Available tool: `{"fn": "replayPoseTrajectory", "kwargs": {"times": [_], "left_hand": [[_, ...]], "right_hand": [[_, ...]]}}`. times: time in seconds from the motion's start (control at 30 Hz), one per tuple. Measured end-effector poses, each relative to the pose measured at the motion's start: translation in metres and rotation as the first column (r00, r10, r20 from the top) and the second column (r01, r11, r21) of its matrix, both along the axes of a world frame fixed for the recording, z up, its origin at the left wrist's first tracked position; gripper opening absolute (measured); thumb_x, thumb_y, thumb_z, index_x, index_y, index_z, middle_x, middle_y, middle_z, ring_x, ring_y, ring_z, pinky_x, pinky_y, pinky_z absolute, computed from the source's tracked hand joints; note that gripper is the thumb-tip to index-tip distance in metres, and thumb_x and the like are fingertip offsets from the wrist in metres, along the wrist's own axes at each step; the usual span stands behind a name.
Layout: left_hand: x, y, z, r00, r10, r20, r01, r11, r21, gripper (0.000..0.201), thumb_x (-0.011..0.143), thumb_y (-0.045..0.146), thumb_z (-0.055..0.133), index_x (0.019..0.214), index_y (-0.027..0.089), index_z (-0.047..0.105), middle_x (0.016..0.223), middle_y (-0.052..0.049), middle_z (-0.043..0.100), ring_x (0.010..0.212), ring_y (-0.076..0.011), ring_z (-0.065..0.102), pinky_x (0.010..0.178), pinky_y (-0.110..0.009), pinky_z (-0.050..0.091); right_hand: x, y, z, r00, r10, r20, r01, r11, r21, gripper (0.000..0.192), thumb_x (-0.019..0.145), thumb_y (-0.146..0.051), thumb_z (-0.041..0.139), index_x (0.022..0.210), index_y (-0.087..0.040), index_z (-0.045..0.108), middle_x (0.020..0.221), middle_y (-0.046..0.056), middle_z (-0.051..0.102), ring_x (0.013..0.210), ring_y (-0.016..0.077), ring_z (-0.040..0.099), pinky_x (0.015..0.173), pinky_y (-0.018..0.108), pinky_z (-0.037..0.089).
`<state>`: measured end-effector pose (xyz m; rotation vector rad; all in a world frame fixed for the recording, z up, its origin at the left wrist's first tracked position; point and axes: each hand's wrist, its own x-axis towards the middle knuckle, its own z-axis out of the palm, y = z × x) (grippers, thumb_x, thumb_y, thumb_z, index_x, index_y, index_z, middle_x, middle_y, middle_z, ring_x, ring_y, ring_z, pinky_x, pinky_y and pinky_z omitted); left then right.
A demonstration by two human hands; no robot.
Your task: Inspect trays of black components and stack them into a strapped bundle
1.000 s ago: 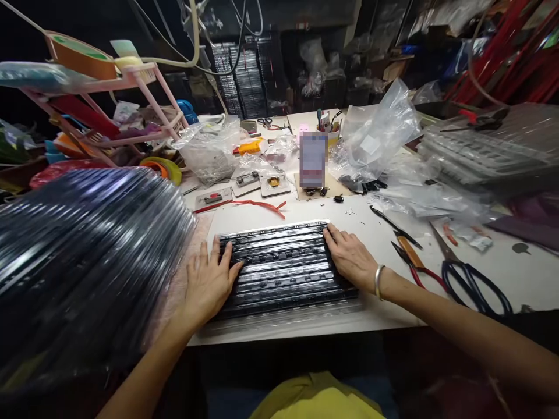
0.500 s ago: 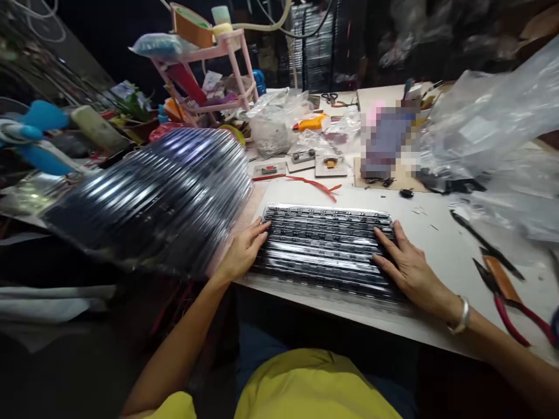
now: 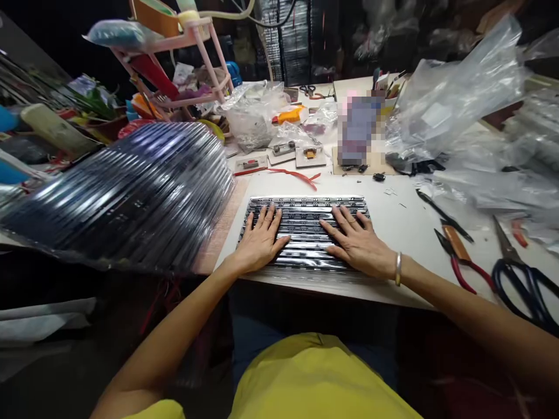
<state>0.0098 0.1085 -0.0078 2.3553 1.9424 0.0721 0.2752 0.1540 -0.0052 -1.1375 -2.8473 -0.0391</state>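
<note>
In front of me on the white table lies a clear plastic tray [image 3: 301,233] with rows of black parts in it, too small to name. My left hand [image 3: 261,240] rests flat on its left part, fingers spread. On its right part my right hand [image 3: 356,241] lies with the fingers apart and a bangle at the wrist. Both palms cover portions of the tray's side edges. To the left, close to my left forearm, a stack of dark ribbed plastic trays [image 3: 131,192] in clear film sits at the table's edge.
Red-handled pliers [image 3: 456,253] and dark-handled scissors [image 3: 519,273] lie to the right. Clear plastic bags [image 3: 458,110] crowd the back right. A pink rack [image 3: 205,58] stands at the back left. A red strip [image 3: 297,176] and small blocks [image 3: 311,156] lie beyond the tray.
Both hands have moved inward from the tray's side edges onto its top and now lie flat. The view has shifted to the right, bringing the scissors into sight.
</note>
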Motion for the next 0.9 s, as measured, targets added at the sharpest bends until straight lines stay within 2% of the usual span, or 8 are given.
{"fn": "replayPoseTrajectory", "kwargs": {"times": [0.13,0.23,0.43,0.57,0.67,0.8,0.9], "left_hand": [[0.0,0.0,-0.002,1.0,-0.022,0.02,0.021,0.998,0.061,0.074,0.09,0.06,0.029,0.148,0.016,0.016,0.155,-0.011,0.009,0.143,-0.0258,0.004,0.113,-0.05,0.006],[-0.003,0.0,-0.001,0.999,-0.021,0.033,0.019,0.997,0.072,0.076,0.089,0.062,0.03,0.148,0.016,0.016,0.155,-0.011,0.011,0.143,-0.0256,0.006,0.113,-0.049,0.007],[-0.004,0.002,0.0,0.997,-0.025,0.068,0.02,0.997,0.073,0.075,0.088,0.063,0.032,0.147,0.017,0.021,0.155,-0.011,0.015,0.142,-0.027,0.009,0.113,-0.05,0.008],[0.003,0.007,0.001,0.989,0.03,0.146,-0.053,0.987,0.152,0.056,0.09,0.054,0.037,0.134,0.021,0.043,0.149,-0.011,0.031,0.14,-0.0306,0.018,0.11,-0.051,0.016],[0.013,0.018,0.005,0.986,0.034,0.166,-0.077,0.963,0.26,0.052,0.084,0.058,0.047,0.116,0.017,0.055,0.133,-0.014,0.044,0.13,-0.0323,0.032,0.105,-0.049,0.025],[0.026,0.039,0.008,0.985,0.089,0.147,-0.127,0.952,0.278,0.062,0.068,0.071,0.057,0.092,0.014,0.058,0.108,-0.015,0.051,0.107,-0.0326,0.045,0.093,-0.049,0.035],[0.028,0.045,0.009,0.985,0.096,0.146,-0.134,0.95,0.281,0.06,0.069,0.071,0.056,0.088,0.015,0.059,0.103,-0.013,0.053,0.102,-0.0317,0.046,0.089,-0.048,0.036]], "right_hand": [[0.002,-0.002,0.002,0.985,0.172,-0.034,-0.173,0.985,-0.026,0.08,0.085,-0.071,0.03,0.145,-0.018,0.029,0.152,0.017,0.015,0.14,0.0346,0.009,0.107,0.058,0.015],[0.003,-0.008,0.004,0.973,0.227,-0.044,-0.228,0.974,-0.011,0.083,0.083,-0.072,0.032,0.145,-0.017,0.028,0.152,0.018,0.016,0.14,0.0348,0.01,0.108,0.058,0.016],[0.0,-0.017,0.001,0.989,0.13,-0.068,-0.128,0.991,0.03,0.053,0.095,-0.048,0.032,0.143,-0.025,0.033,0.152,0.011,0.021,0.14,0.0314,0.014,0.108,0.056,0.018],[-0.001,-0.016,0.001,0.992,0.116,-0.048,-0.116,0.993,0.01,0.056,0.094,-0.051,0.034,0.144,-0.026,0.032,0.152,0.011,0.02,0.14,0.0311,0.015,0.108,0.055,0.018],[-0.001,-0.016,0.003,0.992,0.118,-0.039,-0.117,0.993,0.009,0.056,0.094,-0.051,0.033,0.144,-0.025,0.031,0.152,0.011,0.018,0.14,0.031,0.013,0.108,0.055,0.017],[0.0,-0.018,0.006,0.991,0.116,-0.061,-0.115,0.993,0.019,0.056,0.094,-0.05,0.033,0.143,-0.024,0.034,0.152,0.011,0.019,0.141,0.0311,0.012,0.109,0.055,0.016],[0.0,-0.017,0.005,0.991,0.114,-0.064,-0.114,0.993,0.01,0.056,0.094,-0.051,0.033,0.143,-0.025,0.033,0.152,0.01,0.019,0.141,0.0306,0.012,0.109,0.054,0.015]]}}
